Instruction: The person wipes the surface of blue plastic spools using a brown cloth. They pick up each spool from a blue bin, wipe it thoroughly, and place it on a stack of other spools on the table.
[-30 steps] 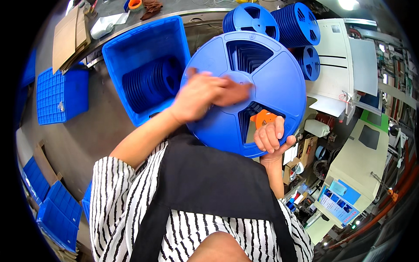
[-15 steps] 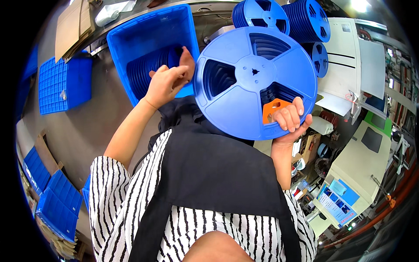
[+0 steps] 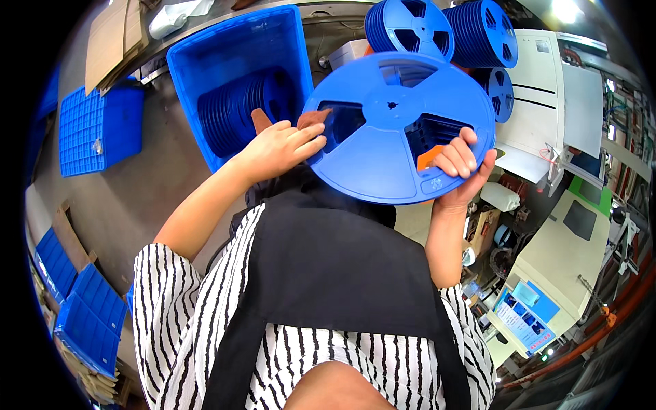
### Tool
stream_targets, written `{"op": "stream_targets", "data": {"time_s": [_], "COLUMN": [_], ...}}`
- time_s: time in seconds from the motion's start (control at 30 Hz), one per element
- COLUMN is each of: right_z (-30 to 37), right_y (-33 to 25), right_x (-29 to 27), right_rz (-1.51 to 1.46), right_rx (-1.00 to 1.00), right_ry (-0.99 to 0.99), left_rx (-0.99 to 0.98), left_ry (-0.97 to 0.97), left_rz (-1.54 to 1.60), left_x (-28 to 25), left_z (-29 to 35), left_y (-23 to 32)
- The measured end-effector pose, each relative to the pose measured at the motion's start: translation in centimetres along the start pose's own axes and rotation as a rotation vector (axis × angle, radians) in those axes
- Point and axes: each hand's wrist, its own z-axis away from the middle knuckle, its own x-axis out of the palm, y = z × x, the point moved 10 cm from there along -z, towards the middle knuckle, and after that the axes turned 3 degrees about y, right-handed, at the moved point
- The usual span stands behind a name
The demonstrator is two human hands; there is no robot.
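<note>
Printed sheet (image 3: 525, 320) on beige machine (image 3: 581, 229), pale mark (image 3: 436, 183) on blue reel (image 3: 383, 154), label (image 3: 542, 44) on white panel (image 3: 526, 68), all illegible

Place: factory workshop. Evidence: cream machine (image 3: 568, 236) with green panel (image 3: 596, 196) and blue-and-white poster (image 3: 524, 318); white cabinet (image 3: 536, 68); orange pipe along the far right; several stacks of matching blue reels (image 3: 415, 34); large blue plastic bin (image 3: 236, 44) holding further reels (image 3: 236, 113); blue lattice-walled crate (image 3: 83, 133) on grey floor (image 3: 167, 147); cardboard sheets (image 3: 107, 44) beside the worktop (image 3: 224, 15); black apron (image 3: 342, 266) on the wearer.
</note>
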Motion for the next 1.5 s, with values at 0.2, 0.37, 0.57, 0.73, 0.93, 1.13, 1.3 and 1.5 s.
{"op": "stream_targets", "data": {"time_s": [0.2, 0.37, 0.57, 0.73, 0.93, 1.13, 1.3, 1.5], "right_z": [-0.8, 0.9, 2.1, 2.2, 2.7, 3.1, 3.3, 3.7], "right_y": [-1.3, -1.3, -1.2, -0.5, 0.4, 1.2, 1.8, 1.2], "right_x": [-2.0, -4.8, -7.0, -7.4, -8.2, -7.8, -6.7, -5.3], "right_rz": [0.483, 0.437, 0.348, 0.357, 0.393, 0.424, 0.411, 0.336], "right_rx": [-0.017, 0.002, -0.008, -0.002, 0.005, 0.005, 0.016, -0.027], "right_ry": [0.332, 0.366, 0.47, 0.497, 0.516, 0.536, 0.458, 0.308], "left_rx": [-0.747, -1.036, -1.074, -1.078, -1.339, -1.503, -1.583, -1.718], "left_ry": [0.244, 0.546, 0.624, 0.682, 0.629, 0.43, 0.371, 0.077], "left_rz": [1.046, 1.693, 1.788, 1.746, 1.179, 1.125, 1.082, 1.509], "left_x": [-1.2, 0.8, 1.5, 1.5, 4.9, 13.0, 16.6, 17.3], "left_z": [4.9, 11.3, 14.3, 15.4, 18.2, 17.7, 16.7, 18.5], "left_y": [-6.1, -9.5, -10.0, -10.8, -16.0, -21.2, -22.8, -21.0]}}
